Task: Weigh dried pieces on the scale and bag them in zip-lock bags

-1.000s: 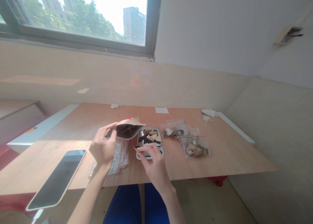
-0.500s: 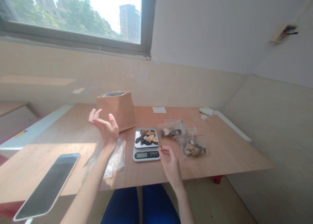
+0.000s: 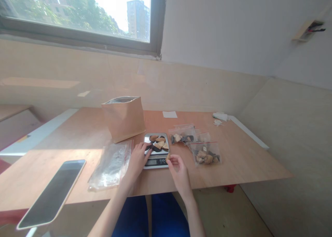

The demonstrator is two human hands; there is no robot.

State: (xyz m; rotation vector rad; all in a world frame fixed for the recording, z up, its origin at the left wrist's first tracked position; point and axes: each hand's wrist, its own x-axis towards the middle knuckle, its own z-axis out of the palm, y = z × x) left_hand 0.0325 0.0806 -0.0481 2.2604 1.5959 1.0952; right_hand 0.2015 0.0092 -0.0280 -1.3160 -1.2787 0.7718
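Off to the left of the hands, a dark-screened smartphone (image 3: 52,193) lies flat at the near edge of the wooden table (image 3: 246,161). Beyond the hands, a white paper slip (image 3: 169,114) rests by the wall. Far right of them, crumpled white tissue scraps (image 3: 219,117) sit at the table's back corner. Above, a dark-framed window (image 3: 77,19) shows trees and towers.

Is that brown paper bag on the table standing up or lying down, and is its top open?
Upright and open. The brown paper bag stands on the table behind the scale, its top rim spread wide.
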